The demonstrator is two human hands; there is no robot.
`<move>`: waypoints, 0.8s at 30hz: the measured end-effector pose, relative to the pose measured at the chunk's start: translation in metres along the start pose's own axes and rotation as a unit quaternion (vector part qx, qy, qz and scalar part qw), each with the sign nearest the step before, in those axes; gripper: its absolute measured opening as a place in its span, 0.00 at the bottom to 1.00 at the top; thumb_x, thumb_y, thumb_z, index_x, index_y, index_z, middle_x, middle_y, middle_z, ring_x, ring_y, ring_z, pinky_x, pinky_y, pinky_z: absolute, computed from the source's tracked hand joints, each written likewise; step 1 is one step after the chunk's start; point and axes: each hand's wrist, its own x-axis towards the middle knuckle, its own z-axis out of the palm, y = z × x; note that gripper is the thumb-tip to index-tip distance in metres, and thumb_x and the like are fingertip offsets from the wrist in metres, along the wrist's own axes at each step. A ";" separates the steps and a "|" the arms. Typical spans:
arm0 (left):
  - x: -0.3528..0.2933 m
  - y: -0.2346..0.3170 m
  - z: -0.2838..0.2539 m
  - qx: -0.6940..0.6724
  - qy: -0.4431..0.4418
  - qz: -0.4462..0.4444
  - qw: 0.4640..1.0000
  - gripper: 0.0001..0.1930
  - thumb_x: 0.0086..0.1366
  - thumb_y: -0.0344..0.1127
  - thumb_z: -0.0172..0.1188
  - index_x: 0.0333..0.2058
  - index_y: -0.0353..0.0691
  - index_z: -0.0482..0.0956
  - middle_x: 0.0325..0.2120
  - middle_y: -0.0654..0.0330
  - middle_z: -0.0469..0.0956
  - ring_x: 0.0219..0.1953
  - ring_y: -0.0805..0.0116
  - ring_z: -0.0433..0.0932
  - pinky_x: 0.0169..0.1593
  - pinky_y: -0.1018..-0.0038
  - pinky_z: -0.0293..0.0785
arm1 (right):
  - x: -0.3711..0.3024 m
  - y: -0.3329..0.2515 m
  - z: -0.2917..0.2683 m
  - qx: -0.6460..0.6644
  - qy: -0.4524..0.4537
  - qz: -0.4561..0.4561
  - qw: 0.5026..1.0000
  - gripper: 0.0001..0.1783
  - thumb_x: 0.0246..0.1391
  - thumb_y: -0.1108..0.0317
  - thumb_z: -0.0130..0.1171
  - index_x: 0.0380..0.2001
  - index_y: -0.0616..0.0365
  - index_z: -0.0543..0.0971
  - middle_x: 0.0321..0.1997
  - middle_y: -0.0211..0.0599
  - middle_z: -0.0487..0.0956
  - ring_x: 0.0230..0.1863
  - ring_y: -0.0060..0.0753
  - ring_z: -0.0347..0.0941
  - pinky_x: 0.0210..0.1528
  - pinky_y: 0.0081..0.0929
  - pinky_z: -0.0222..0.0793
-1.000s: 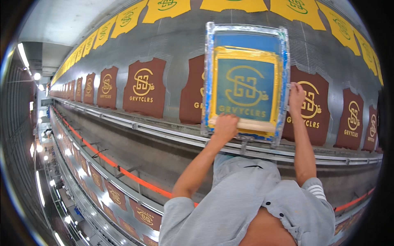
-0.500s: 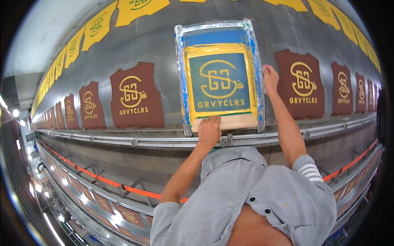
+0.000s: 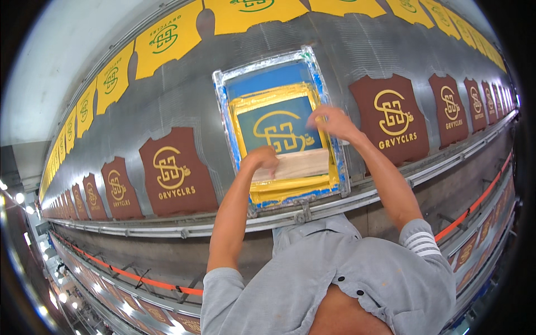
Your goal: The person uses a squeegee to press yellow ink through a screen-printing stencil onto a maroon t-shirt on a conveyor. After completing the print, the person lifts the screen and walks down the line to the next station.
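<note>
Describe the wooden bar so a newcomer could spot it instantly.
On the long grey table, find the upright-looking, silver-edged frame. Across its lower half runs the wooden bar, gripped near its left end by the left hand. Its pale wood stands out against the yellow surround.

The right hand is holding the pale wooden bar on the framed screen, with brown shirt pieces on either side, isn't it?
Not quite: the head view shows the left hand holding the pale wooden bar on the framed screen, with brown shirt pieces on either side.
</note>
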 end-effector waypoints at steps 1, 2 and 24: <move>-0.006 0.004 -0.017 -0.009 0.034 -0.006 0.999 0.16 0.47 0.33 0.65 0.38 0.39 0.86 0.37 0.45 0.83 0.42 0.44 0.82 0.48 0.56 0.77 | 0.007 -0.021 -0.004 -0.061 -0.116 0.006 0.991 0.12 0.53 0.59 0.59 0.38 0.49 0.86 0.47 0.45 0.81 0.51 0.47 0.76 0.53 0.44 0.71; -0.008 0.006 -0.030 -0.021 0.069 -0.012 0.997 0.16 0.47 0.33 0.65 0.37 0.39 0.86 0.36 0.45 0.83 0.41 0.44 0.82 0.47 0.56 0.78 | 0.017 -0.037 -0.005 -0.122 -0.232 0.013 0.965 0.12 0.51 0.63 0.60 0.38 0.50 0.86 0.45 0.46 0.82 0.49 0.47 0.78 0.50 0.44 0.73; -0.010 -0.025 0.012 0.001 0.411 0.016 0.912 0.18 0.47 0.27 0.60 0.39 0.46 0.86 0.37 0.61 0.84 0.32 0.56 0.84 0.34 0.61 0.80 | 0.013 -0.013 0.049 -0.257 -0.013 -0.115 0.959 0.07 0.38 0.75 0.60 0.27 0.61 0.79 0.33 0.40 0.78 0.38 0.42 0.77 0.38 0.37 0.76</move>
